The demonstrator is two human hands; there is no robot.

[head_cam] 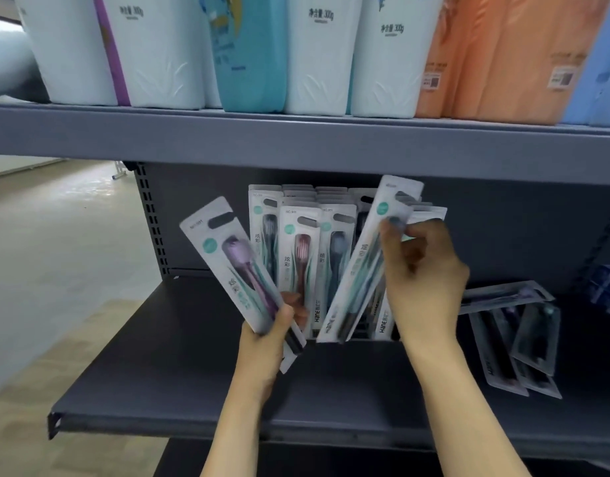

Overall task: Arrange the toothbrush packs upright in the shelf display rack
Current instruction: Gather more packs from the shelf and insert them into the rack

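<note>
Several white toothbrush packs (pixel 298 249) stand upright in rows in a dark display rack (pixel 365 337) on the grey shelf. My left hand (pixel 272 333) grips the lower end of a pack with a purple toothbrush (pixel 227 256), tilted to the left in front of the rack. My right hand (pixel 420 280) pinches the upper part of a pack with a dark toothbrush (pixel 362 266), which leans to the right over the rack's right side. More packs stand behind my right hand, partly hidden.
Several toothbrush packs (pixel 513 335) lie flat on the grey shelf (pixel 179 366) to the right of the rack. The upper shelf (pixel 296 142) carries white, blue and orange tissue packs (pixel 317 53). A blue item (pixel 606 290) sits at the far right. Floor shows on the left.
</note>
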